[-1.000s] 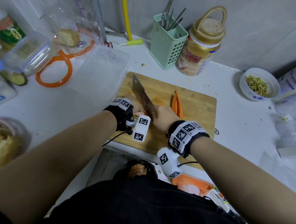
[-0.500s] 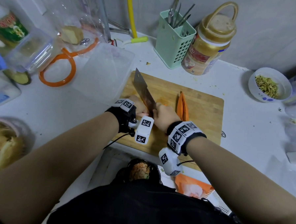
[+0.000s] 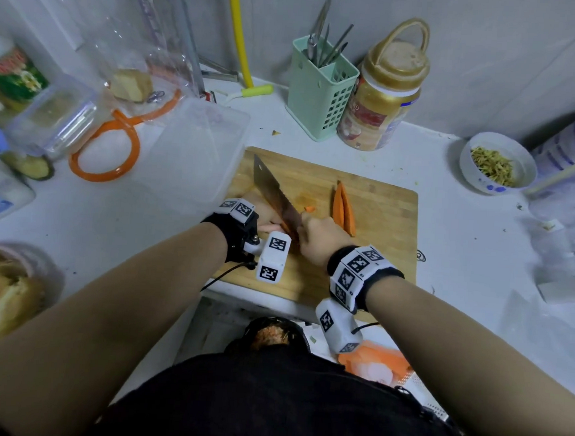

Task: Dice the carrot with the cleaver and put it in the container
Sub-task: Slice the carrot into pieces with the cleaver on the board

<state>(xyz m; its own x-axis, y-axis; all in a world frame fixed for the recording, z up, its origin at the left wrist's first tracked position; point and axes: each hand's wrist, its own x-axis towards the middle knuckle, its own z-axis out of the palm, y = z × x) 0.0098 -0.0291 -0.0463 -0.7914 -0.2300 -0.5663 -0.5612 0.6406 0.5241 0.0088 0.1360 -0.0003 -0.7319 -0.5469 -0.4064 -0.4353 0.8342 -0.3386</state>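
On the white bench (image 3: 461, 247) a wooden cutting board (image 3: 380, 256) lies near the front edge; the right hand (image 3: 321, 239) is curled round the handle of the cleaver (image 3: 274, 197), whose blade runs from the hand toward the board's far left corner; the left hand (image 3: 263, 216) lies on the board's left side, just left of the blade, on a carrot piece (image 3: 284, 227) of which only a sliver of orange shows by the blade, and how its fingers are set I cannot tell; one small carrot bit (image 3: 309, 209) lies just right of the blade; two long carrot wedges (image 3: 344, 210) lie side by side in the middle of the board, touching each other, their near ends just beside the right hand; the clear plastic container (image 3: 196, 153) stands on the bench against the board's left edge; a green utensil holder (image 3: 319, 92) and a gold-lidded jar (image 3: 382, 99) stand at the back edge; a white bowl (image 3: 472, 164) of shredded food sits toward the back right.
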